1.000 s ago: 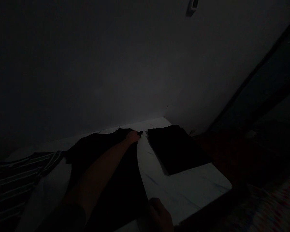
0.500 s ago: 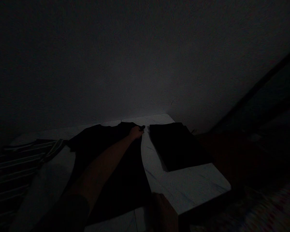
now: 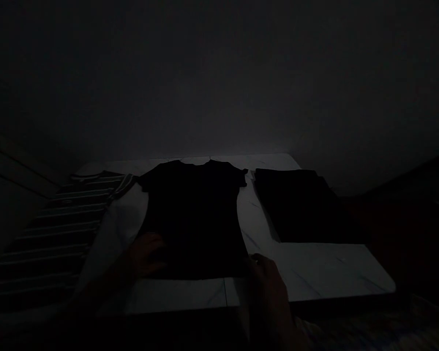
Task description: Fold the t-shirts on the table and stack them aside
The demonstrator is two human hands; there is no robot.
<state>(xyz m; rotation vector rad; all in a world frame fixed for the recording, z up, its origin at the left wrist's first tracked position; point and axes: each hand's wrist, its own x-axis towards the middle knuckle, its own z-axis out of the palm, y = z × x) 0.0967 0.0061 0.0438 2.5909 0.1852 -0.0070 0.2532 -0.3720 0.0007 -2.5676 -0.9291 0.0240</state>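
A black T-shirt [image 3: 193, 219] lies spread flat with its neck toward the wall and its hem toward me. Over its lower left edge is my left hand [image 3: 146, 253], open, with the fingers apart on or just above the cloth. At the lower right corner of the hem, my right hand [image 3: 269, 280] has its fingers curled together on the fabric. The picture is very dark, so the exact grip of the fingertips is hard to make out.
A white marbled table [image 3: 314, 273] carries the clothes. On the left lies a dark striped shirt [image 3: 62, 224]; on the right rests a folded black garment stack [image 3: 303, 207]. Behind the table rises a plain wall [image 3: 205, 87]. Patterned cloth [image 3: 369, 329] shows dimly at lower right.
My left hand has come back from the shirt's right sleeve to its lower left edge. My right hand shows more fully at the hem corner. The view has shifted left.
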